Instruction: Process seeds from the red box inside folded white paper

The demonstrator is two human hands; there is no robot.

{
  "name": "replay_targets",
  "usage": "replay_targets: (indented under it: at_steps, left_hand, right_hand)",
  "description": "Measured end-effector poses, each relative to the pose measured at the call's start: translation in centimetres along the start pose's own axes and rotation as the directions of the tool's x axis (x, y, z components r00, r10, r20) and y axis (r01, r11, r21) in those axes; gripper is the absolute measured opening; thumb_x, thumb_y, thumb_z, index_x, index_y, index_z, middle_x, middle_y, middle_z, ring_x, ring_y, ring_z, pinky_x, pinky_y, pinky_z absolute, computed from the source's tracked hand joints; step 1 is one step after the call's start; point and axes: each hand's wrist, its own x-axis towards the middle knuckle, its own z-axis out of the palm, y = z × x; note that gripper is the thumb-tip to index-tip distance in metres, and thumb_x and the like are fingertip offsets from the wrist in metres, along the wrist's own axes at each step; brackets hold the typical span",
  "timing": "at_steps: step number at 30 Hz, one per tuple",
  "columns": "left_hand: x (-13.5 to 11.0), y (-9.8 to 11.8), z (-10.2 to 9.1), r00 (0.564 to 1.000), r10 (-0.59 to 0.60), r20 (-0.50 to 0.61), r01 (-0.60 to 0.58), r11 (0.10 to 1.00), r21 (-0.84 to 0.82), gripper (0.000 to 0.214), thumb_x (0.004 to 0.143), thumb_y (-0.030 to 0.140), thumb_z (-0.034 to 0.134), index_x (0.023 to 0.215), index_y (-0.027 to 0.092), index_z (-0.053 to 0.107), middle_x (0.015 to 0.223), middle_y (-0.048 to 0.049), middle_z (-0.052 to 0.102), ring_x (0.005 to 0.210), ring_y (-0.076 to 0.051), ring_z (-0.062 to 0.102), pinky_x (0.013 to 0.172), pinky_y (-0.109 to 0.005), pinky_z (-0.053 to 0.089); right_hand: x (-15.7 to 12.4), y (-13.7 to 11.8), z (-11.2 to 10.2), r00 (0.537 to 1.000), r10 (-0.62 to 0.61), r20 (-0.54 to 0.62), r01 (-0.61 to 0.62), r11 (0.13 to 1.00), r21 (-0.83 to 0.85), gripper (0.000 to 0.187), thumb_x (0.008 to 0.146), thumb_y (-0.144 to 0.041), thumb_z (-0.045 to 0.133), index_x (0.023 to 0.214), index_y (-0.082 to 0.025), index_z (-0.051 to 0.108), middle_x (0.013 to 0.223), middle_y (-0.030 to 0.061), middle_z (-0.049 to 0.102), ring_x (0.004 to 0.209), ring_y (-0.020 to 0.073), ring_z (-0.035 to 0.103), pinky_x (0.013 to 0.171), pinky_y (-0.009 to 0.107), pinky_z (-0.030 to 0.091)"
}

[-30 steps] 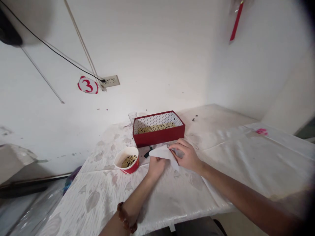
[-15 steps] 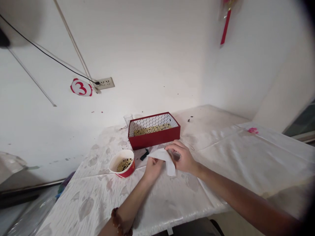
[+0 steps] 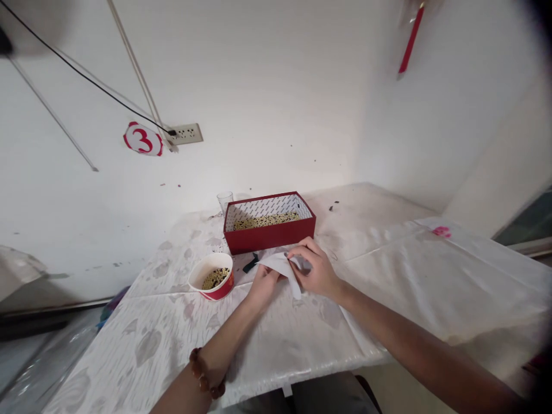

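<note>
On the surface [image 3: 388, 270], the box [image 3: 269, 237] stands toward the wall, with the cup [image 3: 225, 201] just behind its left corner. The bowl [image 3: 212, 277] sits in front of the box and to its left. Between bowl and box lies a small dark piece [image 3: 250, 264]. The folded paper [image 3: 282, 268] lies just before the box, right of the bowl, with the left hand [image 3: 263, 284] at its left and the right hand [image 3: 317, 270] at its right.

White paper sheet [image 3: 282, 267] (folded, raised)

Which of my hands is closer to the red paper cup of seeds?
Left. The left hand lies just right of the red paper cup; the right hand is farther right, across the white paper both hold.
</note>
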Motion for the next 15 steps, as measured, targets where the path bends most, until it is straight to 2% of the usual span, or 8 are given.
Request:
replay_targets:
  at_steps: [4, 10, 15]
  left_hand:
    - [0.01, -0.05, -0.02, 0.997, -0.038, -0.064, 0.035, 0.998, -0.046, 0.029, 0.059, 0.024, 0.089, 0.084, 0.018, 0.076, 0.091, -0.0065, 0.078, 0.089, -0.023, 0.070, 0.085, -0.035, 0.054]
    - [0.05, 0.55, -0.25, 0.999, -0.053, -0.007, 0.052, 0.997, -0.064, 0.029, 0.057, 0.024, 0.089, 0.083, 0.017, 0.079, 0.090, -0.0070, 0.078, 0.089, -0.022, 0.066, 0.078, -0.032, 0.053]
    - [-0.01, 0.67, -0.49, 0.997, -0.075, -0.003, 0.075, 0.996, -0.045, 0.027, 0.059, 0.025, 0.090, 0.082, 0.015, 0.080, 0.090, -0.0079, 0.078, 0.089, -0.021, 0.066, 0.079, -0.032, 0.054]
  right_hand:
    - [0.15, 0.04, -0.20, 0.999, -0.029, 0.022, 0.030, 0.999, -0.032, 0.020, 0.089, -0.014, 0.068, 0.104, -0.026, 0.067, 0.101, 0.0058, 0.059, 0.090, 0.0219, 0.065, 0.078, 0.037, 0.057]
    - [0.28, -0.17, -0.44, 0.999, -0.007, 0.052, 0.005, 0.999, 0.049, 0.017, 0.093, -0.017, 0.068, 0.107, -0.026, 0.067, 0.101, 0.0056, 0.059, 0.089, 0.0205, 0.064, 0.075, 0.035, 0.055]
    - [0.24, 0.01, -0.30, 0.999, 0.019, 0.045, -0.022, 0.996, 0.082, 0.013, 0.094, -0.020, 0.068, 0.106, -0.026, 0.067, 0.100, 0.0048, 0.059, 0.084, 0.0187, 0.063, 0.071, 0.032, 0.054]
